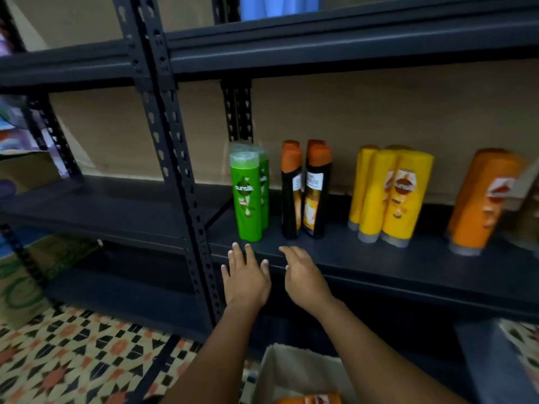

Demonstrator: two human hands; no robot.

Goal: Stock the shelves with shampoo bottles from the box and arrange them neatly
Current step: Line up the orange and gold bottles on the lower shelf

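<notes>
Shampoo bottle labelled "sunsilk"

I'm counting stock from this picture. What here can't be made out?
- Green bottles: the front one hides how many stand behind.
- Orange bottles: blurred, and the right edge cuts off what is beside them.
- Box: the bottom edge and the person's forearms hide most of its contents.
- Blue thing on top shelf: cut off by the top edge.

Dim, soft overall; edges blurred, wide-angle bending; lower shelves in shadow.
</notes>
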